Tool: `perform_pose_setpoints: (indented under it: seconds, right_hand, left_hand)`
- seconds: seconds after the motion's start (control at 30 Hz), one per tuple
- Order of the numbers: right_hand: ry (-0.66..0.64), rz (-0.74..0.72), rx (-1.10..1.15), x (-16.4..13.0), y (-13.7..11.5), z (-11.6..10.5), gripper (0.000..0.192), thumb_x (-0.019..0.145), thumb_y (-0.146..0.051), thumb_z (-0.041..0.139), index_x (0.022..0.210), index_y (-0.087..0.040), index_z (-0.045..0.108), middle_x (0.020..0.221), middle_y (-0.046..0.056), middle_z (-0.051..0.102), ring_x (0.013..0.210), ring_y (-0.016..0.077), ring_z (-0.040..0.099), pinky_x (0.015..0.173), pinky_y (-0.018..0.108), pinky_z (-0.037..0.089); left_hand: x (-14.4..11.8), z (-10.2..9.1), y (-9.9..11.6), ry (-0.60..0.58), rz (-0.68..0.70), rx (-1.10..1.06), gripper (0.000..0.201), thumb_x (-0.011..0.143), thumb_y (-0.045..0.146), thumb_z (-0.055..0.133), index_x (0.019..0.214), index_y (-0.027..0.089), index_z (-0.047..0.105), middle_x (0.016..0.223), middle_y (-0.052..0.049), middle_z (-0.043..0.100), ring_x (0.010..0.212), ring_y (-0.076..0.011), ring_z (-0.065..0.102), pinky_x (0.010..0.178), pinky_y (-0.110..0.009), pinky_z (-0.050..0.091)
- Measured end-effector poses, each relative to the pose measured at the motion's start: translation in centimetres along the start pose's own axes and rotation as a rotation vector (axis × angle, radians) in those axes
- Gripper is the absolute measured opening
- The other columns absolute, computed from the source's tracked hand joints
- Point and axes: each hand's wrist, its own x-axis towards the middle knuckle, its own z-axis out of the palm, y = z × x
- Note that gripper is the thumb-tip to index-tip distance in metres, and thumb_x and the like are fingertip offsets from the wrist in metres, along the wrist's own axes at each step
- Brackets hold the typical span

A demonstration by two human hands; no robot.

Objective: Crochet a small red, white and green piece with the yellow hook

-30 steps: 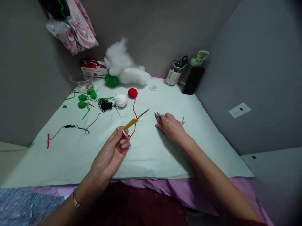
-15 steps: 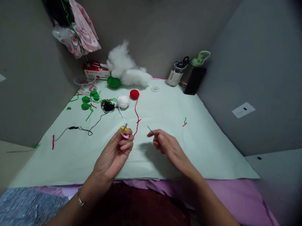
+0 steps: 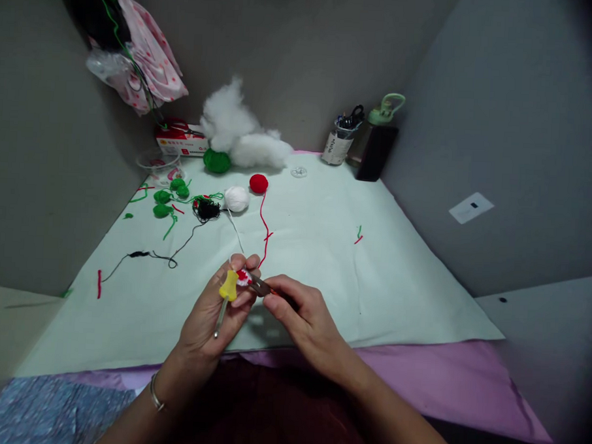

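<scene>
My left hand (image 3: pixel 212 316) is closed around a small red and white crochet piece (image 3: pixel 244 277), pinching it at the fingertips. A yellow waisted piece (image 3: pixel 228 285) with a metal rod (image 3: pixel 220 318) rests against the same hand, the rod pointing down toward the wrist. White yarn runs from these fingers to a white yarn ball (image 3: pixel 237 198). My right hand (image 3: pixel 304 314) grips a slim tool that looks like a crochet hook (image 3: pixel 260 286); its grey metal part meets the crochet piece, and its tip is hidden. Red yarn (image 3: pixel 266 230) leads from the left fingertips to a red yarn ball (image 3: pixel 259 184).
Black yarn (image 3: pixel 207 209), small green yarn bundles (image 3: pixel 162 211) and a clear tub (image 3: pixel 157 167) lie at the left. White stuffing (image 3: pixel 241 131), a green ball (image 3: pixel 217 161) and a box (image 3: pixel 182 142) with red scissors are behind. A pen holder (image 3: pixel 337 147) and bottle (image 3: pixel 378 147) stand back right.
My right hand has moved left and brought its tool to the crochet piece. In my left hand the yellow piece has turned, so its metal rod now shows pointing down.
</scene>
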Motion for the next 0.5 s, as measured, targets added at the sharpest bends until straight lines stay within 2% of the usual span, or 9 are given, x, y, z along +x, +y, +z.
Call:
perform_pose_setpoints:
  seconds: [0.3, 0.5]
  right_hand:
    - [0.029, -0.006, -0.033, -0.01, -0.19, 0.38, 0.023, 0.102, -0.039, 0.059, 0.100, -0.020, 0.071, 0.084, 0.000, 0.067, 0.072, 0.0132, 0.055, 0.068, 0.027, 0.044]
    - [0.140, -0.203, -0.275, -0.19, -0.31, 0.62, 0.024, 0.103, -0.039, 0.060, 0.098, -0.017, 0.070, 0.079, 0.000, 0.066, 0.065, 0.0120, 0.053, 0.062, 0.026, 0.041]
  left_hand:
    - [-0.03, -0.07, 0.02, -0.078, -0.025, -0.028, 0.031, 0.070, 0.009, 0.095, 0.075, 0.015, 0.065, 0.086, 0.002, 0.061, 0.058, -0.0012, 0.057, 0.049, -0.005, 0.049]
    - [-0.11, -0.22, -0.04, -0.076, -0.031, -0.038, 0.030, 0.071, 0.008, 0.094, 0.075, 0.015, 0.066, 0.085, 0.002, 0.061, 0.060, -0.0018, 0.059, 0.052, -0.006, 0.052]
